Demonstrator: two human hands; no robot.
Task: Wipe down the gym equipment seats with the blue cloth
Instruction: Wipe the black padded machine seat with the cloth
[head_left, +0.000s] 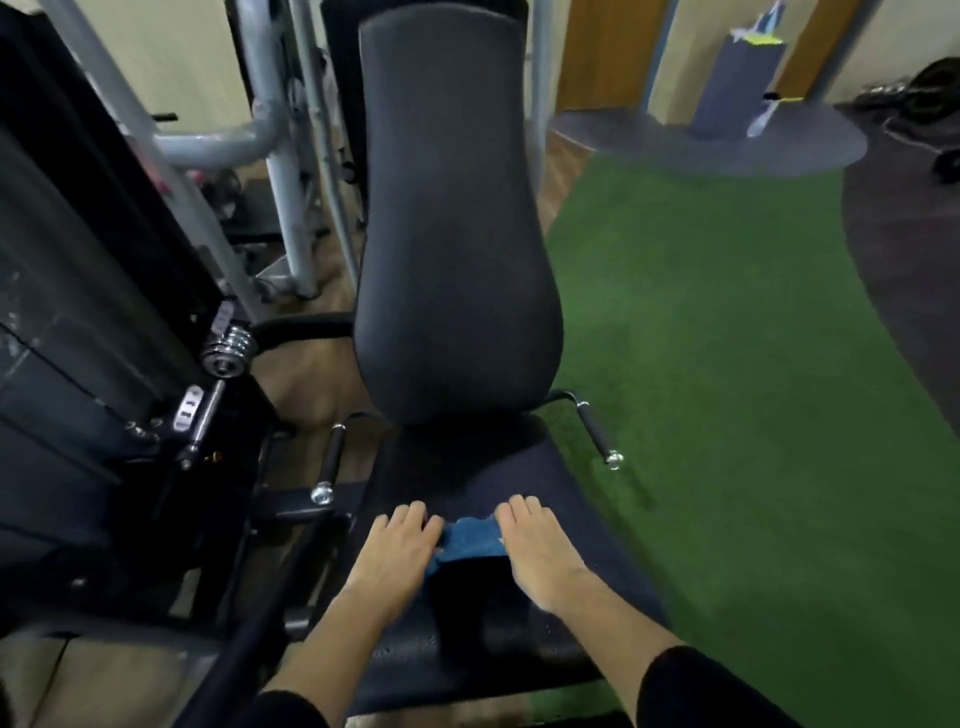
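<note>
A dark padded seat (561, 483) of a gym machine lies right below me, with its tall black backrest (452, 218) rising behind it. A blue cloth (470, 540) is stretched on the seat between my two hands. My left hand (400, 545) covers the cloth's left end, palm down, and my right hand (535, 543) covers its right end, palm down. Both hands press the cloth flat against the seat. Whether any fingers curl under the cloth is hidden.
Two side handles with foam grips flank the seat, the left handle (330, 462) and the right handle (597, 431). A black weight stack (78, 338) and grey frame tubes (280, 156) stand on the left. Green turf (727, 338) covers the floor on the right.
</note>
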